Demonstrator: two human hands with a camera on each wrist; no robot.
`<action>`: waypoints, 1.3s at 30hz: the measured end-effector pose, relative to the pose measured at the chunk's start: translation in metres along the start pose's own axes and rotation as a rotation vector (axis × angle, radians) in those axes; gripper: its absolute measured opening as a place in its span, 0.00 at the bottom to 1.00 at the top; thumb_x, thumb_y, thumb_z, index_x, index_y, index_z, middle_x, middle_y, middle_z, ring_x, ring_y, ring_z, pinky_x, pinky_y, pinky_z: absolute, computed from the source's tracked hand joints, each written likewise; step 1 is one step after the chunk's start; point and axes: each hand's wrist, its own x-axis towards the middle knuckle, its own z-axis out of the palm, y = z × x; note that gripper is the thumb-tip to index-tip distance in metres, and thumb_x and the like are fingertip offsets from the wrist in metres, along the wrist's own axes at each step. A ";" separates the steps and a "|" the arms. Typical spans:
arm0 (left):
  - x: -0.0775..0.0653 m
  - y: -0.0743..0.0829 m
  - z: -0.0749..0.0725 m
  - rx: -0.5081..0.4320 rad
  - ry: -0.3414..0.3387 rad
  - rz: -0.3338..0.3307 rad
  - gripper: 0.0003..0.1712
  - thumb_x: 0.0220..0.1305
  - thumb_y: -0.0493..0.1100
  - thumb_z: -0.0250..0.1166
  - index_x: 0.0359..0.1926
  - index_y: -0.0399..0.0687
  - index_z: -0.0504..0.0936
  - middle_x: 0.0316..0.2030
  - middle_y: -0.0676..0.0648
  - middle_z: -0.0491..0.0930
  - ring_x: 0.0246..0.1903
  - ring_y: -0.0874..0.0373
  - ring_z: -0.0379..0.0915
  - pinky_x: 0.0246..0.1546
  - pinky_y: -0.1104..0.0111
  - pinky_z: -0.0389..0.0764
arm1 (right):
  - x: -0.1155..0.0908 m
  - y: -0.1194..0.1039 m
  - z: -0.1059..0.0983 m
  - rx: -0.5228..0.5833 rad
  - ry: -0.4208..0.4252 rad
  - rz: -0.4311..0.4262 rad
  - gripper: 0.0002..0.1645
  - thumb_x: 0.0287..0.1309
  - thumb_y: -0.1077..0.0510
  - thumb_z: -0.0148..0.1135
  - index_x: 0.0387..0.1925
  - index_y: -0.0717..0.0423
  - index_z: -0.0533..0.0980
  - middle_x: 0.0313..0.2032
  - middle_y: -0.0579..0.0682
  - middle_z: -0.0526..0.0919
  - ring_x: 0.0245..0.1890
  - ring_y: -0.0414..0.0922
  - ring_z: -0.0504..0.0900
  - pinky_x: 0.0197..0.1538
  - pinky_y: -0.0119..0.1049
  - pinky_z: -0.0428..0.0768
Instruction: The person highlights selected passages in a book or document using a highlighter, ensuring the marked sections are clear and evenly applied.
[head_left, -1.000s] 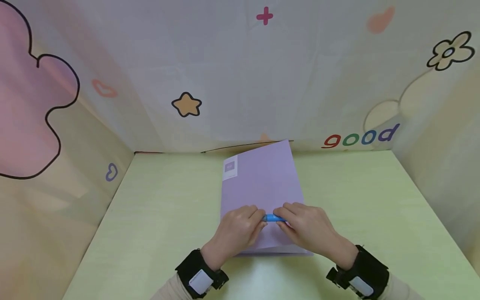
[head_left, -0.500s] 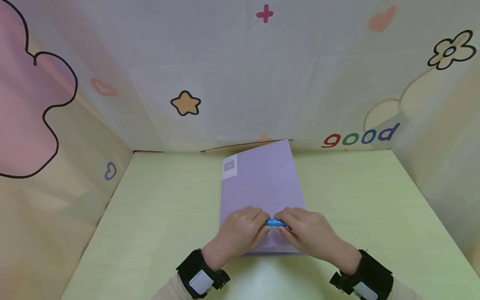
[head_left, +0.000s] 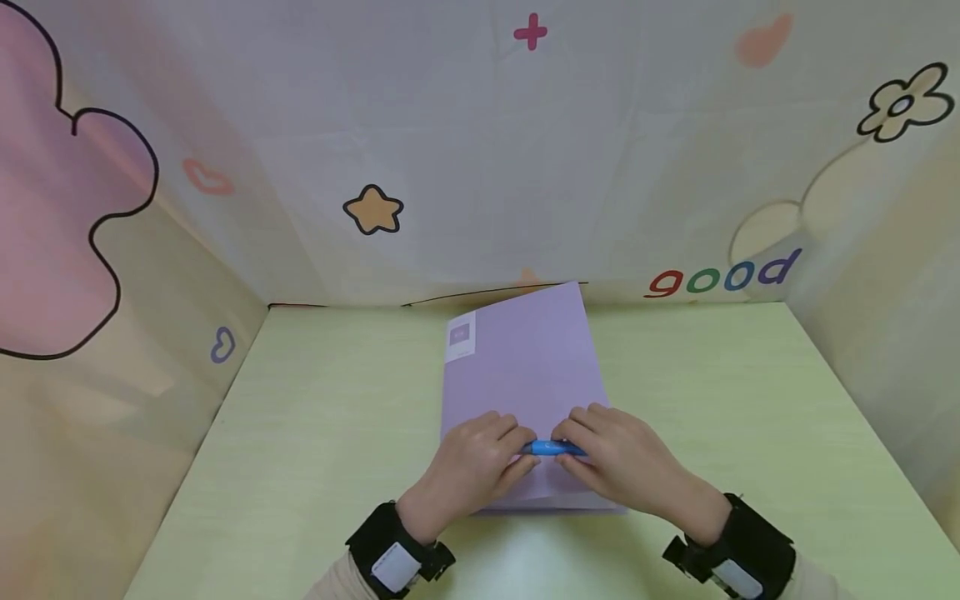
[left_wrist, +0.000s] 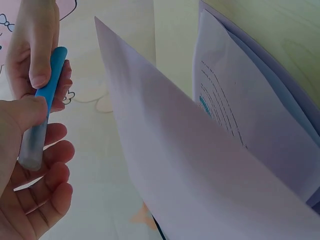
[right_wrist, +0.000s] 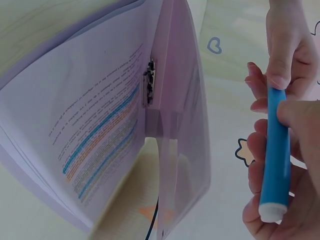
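A blue marker (head_left: 551, 447) is held crosswise above the front part of a purple folder (head_left: 525, 358). My left hand (head_left: 480, 458) pinches its greyish, see-through end between thumb and fingers, as the left wrist view shows. My right hand (head_left: 622, 454) grips the blue barrel (right_wrist: 277, 155), whose white tip end (right_wrist: 273, 212) sticks out past the fingers. Beneath the hands the folder's cover stands partly raised. Inside, the right wrist view shows printed sheets (right_wrist: 100, 115) with blue and orange highlighted lines, and a metal clip (right_wrist: 149, 85) at the spine.
A white label (head_left: 460, 335) is at the cover's far left corner. The folder lies on a pale green table (head_left: 330, 400) and reaches close to the printed cloth backdrop (head_left: 450, 125). Cloth walls also rise at the left and right. Black bands with cameras circle both wrists.
Both hands and the marker have come slightly lower in the head view over the last second. Since half a second ago the hands are a little farther apart, with more of the marker showing.
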 end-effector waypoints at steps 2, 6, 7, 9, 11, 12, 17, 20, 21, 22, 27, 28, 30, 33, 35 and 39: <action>0.000 -0.001 0.000 0.017 0.008 -0.003 0.10 0.60 0.48 0.59 0.35 0.46 0.79 0.25 0.55 0.72 0.22 0.66 0.61 0.21 0.81 0.64 | 0.001 0.001 -0.002 -0.007 -0.012 0.010 0.10 0.49 0.53 0.64 0.33 0.50 0.74 0.27 0.39 0.70 0.25 0.36 0.63 0.25 0.26 0.66; -0.002 -0.005 -0.002 0.051 0.027 -0.029 0.12 0.58 0.46 0.60 0.41 0.47 0.79 0.29 0.53 0.75 0.24 0.65 0.65 0.22 0.78 0.68 | 0.001 0.007 -0.006 -0.009 -0.023 0.059 0.11 0.46 0.55 0.66 0.34 0.50 0.75 0.27 0.39 0.72 0.25 0.36 0.65 0.25 0.28 0.69; -0.002 -0.006 -0.003 0.054 0.035 -0.038 0.14 0.57 0.46 0.61 0.43 0.47 0.78 0.30 0.53 0.75 0.25 0.64 0.66 0.23 0.77 0.70 | 0.000 0.009 -0.007 -0.009 -0.020 0.075 0.12 0.45 0.55 0.66 0.34 0.50 0.75 0.27 0.39 0.72 0.25 0.36 0.65 0.25 0.28 0.69; -0.003 -0.007 -0.006 0.064 0.052 -0.053 0.17 0.55 0.46 0.63 0.46 0.47 0.77 0.33 0.52 0.76 0.27 0.63 0.68 0.24 0.75 0.72 | -0.002 0.015 -0.008 -0.008 -0.006 0.108 0.13 0.44 0.56 0.67 0.35 0.50 0.75 0.27 0.39 0.72 0.25 0.36 0.65 0.24 0.27 0.69; -0.004 -0.008 -0.008 0.072 0.067 -0.055 0.20 0.53 0.46 0.64 0.48 0.47 0.76 0.35 0.51 0.76 0.29 0.62 0.69 0.25 0.74 0.73 | -0.004 0.021 -0.009 -0.013 0.020 0.149 0.14 0.45 0.56 0.66 0.36 0.50 0.75 0.27 0.40 0.73 0.25 0.36 0.66 0.22 0.27 0.69; -0.004 -0.008 -0.008 0.071 0.070 -0.051 0.21 0.52 0.46 0.65 0.48 0.47 0.76 0.36 0.51 0.76 0.31 0.61 0.70 0.27 0.74 0.74 | -0.005 0.025 -0.010 -0.016 0.033 0.173 0.14 0.45 0.57 0.66 0.36 0.51 0.75 0.28 0.41 0.74 0.25 0.36 0.66 0.22 0.28 0.70; -0.009 -0.005 -0.010 0.044 0.003 -0.005 0.25 0.52 0.50 0.66 0.51 0.48 0.74 0.45 0.49 0.75 0.43 0.57 0.70 0.44 0.69 0.74 | -0.013 0.046 -0.010 -0.008 0.062 0.352 0.12 0.47 0.58 0.64 0.37 0.53 0.75 0.26 0.44 0.76 0.21 0.36 0.65 0.17 0.29 0.66; -0.012 -0.004 -0.009 0.041 -0.038 0.031 0.28 0.52 0.52 0.65 0.53 0.47 0.72 0.49 0.48 0.74 0.49 0.56 0.67 0.50 0.66 0.71 | -0.019 0.058 -0.010 0.029 0.044 0.467 0.11 0.50 0.59 0.63 0.38 0.54 0.75 0.25 0.45 0.75 0.17 0.36 0.64 0.15 0.30 0.64; -0.013 -0.003 -0.009 0.041 -0.043 0.040 0.29 0.51 0.52 0.66 0.53 0.47 0.72 0.51 0.47 0.73 0.50 0.56 0.66 0.50 0.66 0.71 | -0.022 0.061 -0.010 0.040 0.037 0.502 0.11 0.51 0.59 0.62 0.38 0.54 0.74 0.25 0.45 0.76 0.16 0.36 0.64 0.14 0.31 0.63; -0.014 -0.003 -0.008 0.046 -0.049 0.047 0.30 0.51 0.52 0.66 0.54 0.47 0.72 0.52 0.47 0.72 0.51 0.55 0.66 0.50 0.66 0.71 | -0.024 0.065 -0.010 0.051 0.031 0.535 0.10 0.52 0.59 0.61 0.39 0.54 0.74 0.25 0.45 0.76 0.15 0.35 0.64 0.13 0.31 0.63; -0.018 -0.001 -0.007 0.074 -0.057 0.076 0.31 0.51 0.53 0.65 0.55 0.46 0.71 0.55 0.45 0.70 0.55 0.54 0.64 0.53 0.65 0.68 | -0.036 0.082 -0.008 0.066 0.039 0.657 0.10 0.56 0.58 0.57 0.39 0.57 0.73 0.26 0.49 0.78 0.14 0.37 0.65 0.13 0.34 0.63; -0.018 -0.001 -0.007 0.080 -0.058 0.080 0.31 0.51 0.53 0.65 0.55 0.46 0.71 0.56 0.45 0.70 0.55 0.53 0.64 0.54 0.65 0.68 | -0.037 0.086 -0.007 0.062 0.041 0.679 0.10 0.56 0.58 0.56 0.39 0.58 0.73 0.26 0.50 0.78 0.14 0.37 0.66 0.13 0.34 0.63; -0.019 0.000 -0.006 0.089 -0.058 0.084 0.31 0.51 0.54 0.65 0.55 0.46 0.71 0.56 0.45 0.69 0.55 0.53 0.63 0.55 0.65 0.67 | -0.041 0.092 -0.006 0.054 0.039 0.723 0.11 0.57 0.58 0.55 0.39 0.60 0.73 0.27 0.52 0.79 0.14 0.38 0.66 0.12 0.35 0.63; -0.021 0.001 -0.005 0.097 -0.055 0.083 0.31 0.51 0.54 0.65 0.55 0.46 0.71 0.56 0.45 0.70 0.55 0.53 0.64 0.55 0.64 0.66 | -0.047 0.102 -0.002 0.048 0.002 0.781 0.12 0.57 0.57 0.53 0.39 0.61 0.73 0.27 0.54 0.79 0.13 0.40 0.65 0.13 0.36 0.63; -0.022 0.002 -0.004 0.092 -0.053 0.078 0.31 0.51 0.54 0.65 0.55 0.46 0.71 0.56 0.45 0.70 0.54 0.53 0.64 0.55 0.64 0.67 | -0.052 0.107 0.001 0.045 -0.031 0.817 0.12 0.58 0.57 0.53 0.39 0.62 0.73 0.27 0.55 0.79 0.14 0.41 0.65 0.14 0.36 0.63; -0.024 0.004 -0.001 0.083 -0.052 0.069 0.30 0.51 0.52 0.65 0.54 0.46 0.72 0.55 0.45 0.71 0.53 0.53 0.65 0.54 0.64 0.67 | -0.060 0.118 0.009 0.045 -0.103 0.867 0.13 0.57 0.57 0.52 0.37 0.64 0.72 0.24 0.54 0.78 0.14 0.42 0.66 0.15 0.36 0.64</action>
